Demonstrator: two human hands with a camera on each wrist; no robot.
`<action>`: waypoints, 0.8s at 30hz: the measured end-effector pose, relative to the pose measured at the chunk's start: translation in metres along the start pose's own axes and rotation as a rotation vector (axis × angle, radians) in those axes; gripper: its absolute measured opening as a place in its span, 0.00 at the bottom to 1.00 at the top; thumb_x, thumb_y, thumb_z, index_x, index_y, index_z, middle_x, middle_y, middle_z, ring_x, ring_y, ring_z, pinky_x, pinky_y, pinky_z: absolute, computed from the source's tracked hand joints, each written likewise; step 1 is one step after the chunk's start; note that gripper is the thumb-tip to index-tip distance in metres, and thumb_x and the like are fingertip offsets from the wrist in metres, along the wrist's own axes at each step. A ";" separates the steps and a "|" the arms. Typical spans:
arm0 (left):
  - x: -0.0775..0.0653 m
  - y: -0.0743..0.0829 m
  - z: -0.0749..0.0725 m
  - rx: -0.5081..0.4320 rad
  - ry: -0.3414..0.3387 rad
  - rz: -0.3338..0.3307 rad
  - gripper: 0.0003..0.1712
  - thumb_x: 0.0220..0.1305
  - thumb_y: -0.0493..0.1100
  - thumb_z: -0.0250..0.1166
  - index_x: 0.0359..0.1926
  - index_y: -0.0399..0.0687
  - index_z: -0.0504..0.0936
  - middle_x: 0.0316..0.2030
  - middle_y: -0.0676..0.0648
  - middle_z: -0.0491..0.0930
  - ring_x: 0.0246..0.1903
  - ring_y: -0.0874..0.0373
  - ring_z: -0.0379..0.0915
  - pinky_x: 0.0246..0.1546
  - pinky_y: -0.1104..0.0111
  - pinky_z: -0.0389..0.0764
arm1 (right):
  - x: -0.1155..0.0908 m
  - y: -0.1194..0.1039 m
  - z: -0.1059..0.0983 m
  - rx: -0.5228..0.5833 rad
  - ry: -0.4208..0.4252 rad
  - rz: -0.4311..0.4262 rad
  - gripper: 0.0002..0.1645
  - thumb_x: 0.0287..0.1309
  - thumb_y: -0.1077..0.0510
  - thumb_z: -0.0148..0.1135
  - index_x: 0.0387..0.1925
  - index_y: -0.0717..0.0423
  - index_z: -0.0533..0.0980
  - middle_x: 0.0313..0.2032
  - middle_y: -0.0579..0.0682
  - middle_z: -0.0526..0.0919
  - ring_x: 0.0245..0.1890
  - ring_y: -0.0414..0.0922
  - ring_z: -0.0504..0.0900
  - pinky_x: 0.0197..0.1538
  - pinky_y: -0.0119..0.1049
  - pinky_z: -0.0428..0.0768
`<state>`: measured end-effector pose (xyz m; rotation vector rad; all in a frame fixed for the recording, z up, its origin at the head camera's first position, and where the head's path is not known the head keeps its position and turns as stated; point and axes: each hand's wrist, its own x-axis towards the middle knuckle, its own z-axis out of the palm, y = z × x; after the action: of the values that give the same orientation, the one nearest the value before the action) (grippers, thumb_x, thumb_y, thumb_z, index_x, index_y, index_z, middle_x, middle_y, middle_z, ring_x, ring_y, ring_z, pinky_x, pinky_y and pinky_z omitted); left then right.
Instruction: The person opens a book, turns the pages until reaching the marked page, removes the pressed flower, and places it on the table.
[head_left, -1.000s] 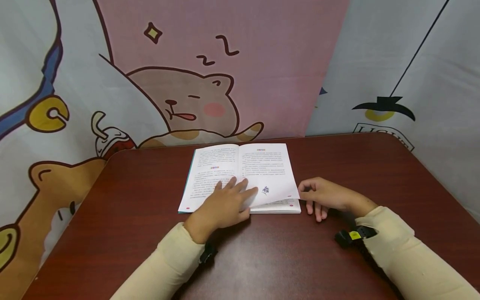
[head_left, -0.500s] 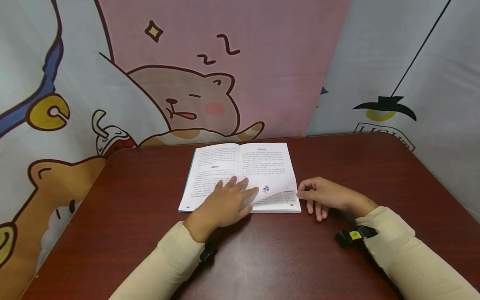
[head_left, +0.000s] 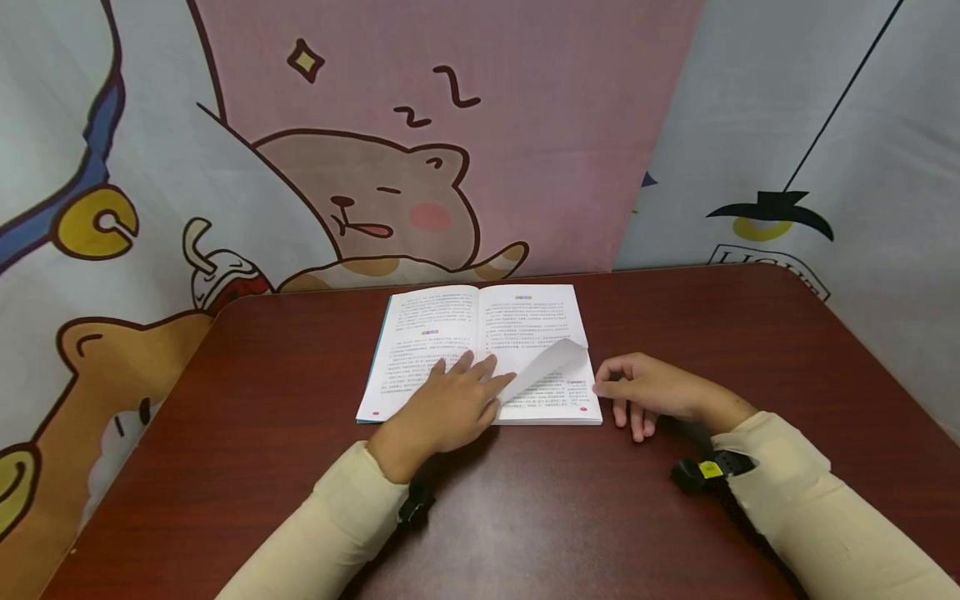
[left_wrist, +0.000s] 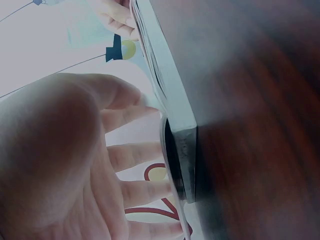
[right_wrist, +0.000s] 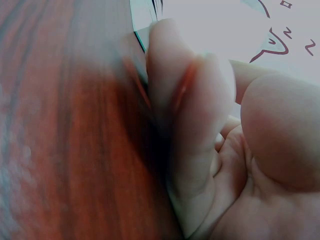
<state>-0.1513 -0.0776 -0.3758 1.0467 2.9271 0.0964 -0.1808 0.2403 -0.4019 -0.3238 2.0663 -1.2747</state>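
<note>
An open book [head_left: 525, 317] with printed pages lies on the table. My left hand [head_left: 447, 404] rests on its lower middle with the fingers spread; in the left wrist view these fingers [left_wrist: 141, 155] reach over the page, the thumb near the lower edge. A page [head_left: 551, 360] on the right side has its lower corner lifted and folded up, baring print beneath. My right hand [head_left: 648, 387] is at the book's right edge, thumb and index fingertips close together there, other fingers hanging lower. In the right wrist view its bent fingers [right_wrist: 195, 125] hide the thumb and index tips, so their hold is unclear.
The dark reddish-brown table [head_left: 540, 508] extends on all sides of the book. A cloth backdrop [head_left: 570, 142] with cartoon animals hangs behind the table's far edge. Each wrist wears a black strap device; the right one [head_left: 708, 472] carries a yellow label.
The right page's lower corner has risen and curled back toward upper left, away from my right fingertips. Both hands have stayed nearly still.
</note>
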 end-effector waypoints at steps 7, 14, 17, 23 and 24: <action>-0.002 0.000 -0.001 -0.038 0.035 0.005 0.32 0.74 0.47 0.53 0.77 0.59 0.60 0.69 0.44 0.72 0.67 0.39 0.69 0.61 0.38 0.70 | 0.001 0.001 0.000 0.005 -0.003 0.006 0.19 0.72 0.50 0.56 0.45 0.64 0.72 0.19 0.53 0.80 0.11 0.43 0.81 0.16 0.35 0.78; -0.001 0.001 -0.001 -0.031 0.097 0.023 0.43 0.73 0.45 0.57 0.80 0.63 0.45 0.69 0.44 0.72 0.65 0.42 0.73 0.58 0.41 0.74 | 0.000 0.000 0.000 0.009 -0.002 0.013 0.18 0.72 0.50 0.55 0.45 0.64 0.72 0.20 0.53 0.80 0.11 0.43 0.81 0.16 0.35 0.78; 0.000 0.000 0.000 -0.013 0.116 0.029 0.47 0.71 0.44 0.59 0.81 0.63 0.41 0.70 0.44 0.71 0.64 0.46 0.73 0.56 0.42 0.76 | 0.000 -0.001 0.000 0.010 -0.001 0.016 0.19 0.72 0.50 0.56 0.45 0.64 0.72 0.20 0.53 0.80 0.11 0.43 0.81 0.16 0.35 0.78; 0.003 -0.001 0.002 0.059 0.164 0.055 0.49 0.69 0.44 0.62 0.81 0.61 0.42 0.75 0.43 0.62 0.68 0.47 0.68 0.58 0.45 0.77 | 0.000 -0.001 0.000 0.007 0.001 0.020 0.19 0.72 0.49 0.56 0.45 0.64 0.72 0.19 0.53 0.80 0.11 0.43 0.81 0.16 0.36 0.78; 0.003 -0.002 0.003 0.072 0.172 0.057 0.49 0.69 0.45 0.62 0.81 0.62 0.43 0.76 0.43 0.59 0.70 0.46 0.66 0.59 0.44 0.75 | 0.000 -0.001 0.000 0.007 0.001 0.021 0.19 0.72 0.49 0.56 0.45 0.64 0.72 0.19 0.53 0.81 0.11 0.43 0.81 0.16 0.36 0.78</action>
<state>-0.1547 -0.0764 -0.3786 1.1892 3.0750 0.0879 -0.1809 0.2392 -0.4010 -0.2974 2.0604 -1.2690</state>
